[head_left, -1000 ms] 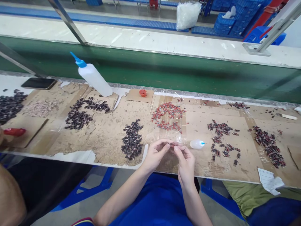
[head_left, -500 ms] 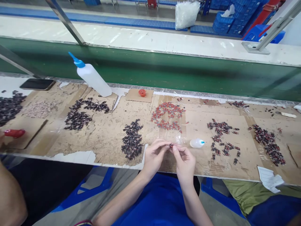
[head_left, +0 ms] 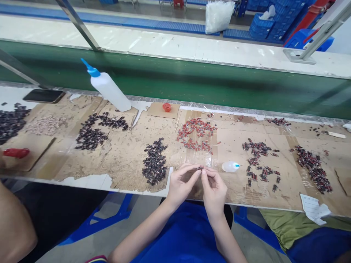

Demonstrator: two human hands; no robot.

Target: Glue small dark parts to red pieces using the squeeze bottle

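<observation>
Green strip (head_left: 175, 78): runs across behind the table (head_left: 126, 185), below a white ledge (head_left: 175, 48).
Table: covered in worn, stained cardboard (head_left: 123, 157), taped in places.
Big bottle (head_left: 111, 91): near the table's far edge, left of both hands; pale body, blue tip pointing up and left in view.
Left hand (head_left: 179, 184): over the near edge of the cardboard; thumb and forefinger pressed together on the part (head_left: 200, 168).
Right hand (head_left: 215, 188): close against the left, thumb and fingertips pinching the same part, the other fingers curled in.
Mixed pile (head_left: 257, 148): red and black pieces in loose clusters, to the right of the small bottle (head_left: 229, 166).
Red pile (head_left: 199, 126): beyond the hands, spread in an open ring.
Black pile (head_left: 154, 162): near the left hand, on its left.
Small bottle: lying on its side near the right hand, blue tip to the right.
Red cup (head_left: 166, 107): on a cardboard scrap (head_left: 154, 110) at the far side.
Part: small and dark, held between both hands' fingertips; mostly hidden, its detail too small to tell.
</observation>
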